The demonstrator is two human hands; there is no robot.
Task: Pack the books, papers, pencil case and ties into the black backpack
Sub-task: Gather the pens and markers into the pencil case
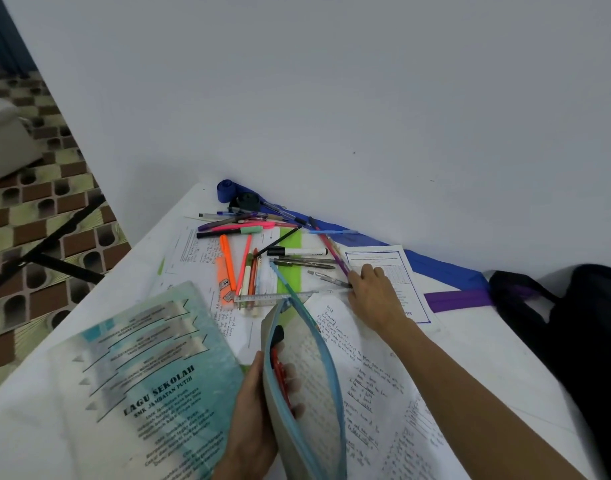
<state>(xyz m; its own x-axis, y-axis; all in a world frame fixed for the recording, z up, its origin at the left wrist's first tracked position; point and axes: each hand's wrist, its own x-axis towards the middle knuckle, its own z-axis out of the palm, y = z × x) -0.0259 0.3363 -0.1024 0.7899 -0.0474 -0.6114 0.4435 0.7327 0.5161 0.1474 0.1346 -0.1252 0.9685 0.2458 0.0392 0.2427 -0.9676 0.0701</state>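
The person's left hand (pixel 259 410) grips the pencil case (pixel 307 375) near its lower end, thumb on the outer wall and fingers curled round the far side. The case is held up off the table (pixel 487 358), its zip undone and its mouth gaping towards the pile of pens (pixel 262 244). The right hand (pixel 373 296) is stretched out flat and low, with its fingertips at the end of the ruler (pixel 276 297) and the tips of a couple of pens. From here I cannot tell whether it has pinched anything or is only touching.

The step, I'd say, is filling the case before it goes in the bag. It would go best if the hand rakes several pens together so they lie parallel, then lifts them as a bundle. They should go in point first along the length of the opening, while the left hand keeps the mouth wide and tilted towards them. The ruler looks nearly as long as the case, so it should go in lengthwise or it may jam the zip.

The backpack (pixel 574 323) sits at the right end of the table, well apart from the case. The book (pixel 151 368) and papers (pixel 366 375) lie loose on the table. The blue tie (pixel 435 265) runs along the wall and the purple tie (pixel 460 299) lies beside the bag. None of them is packed yet.
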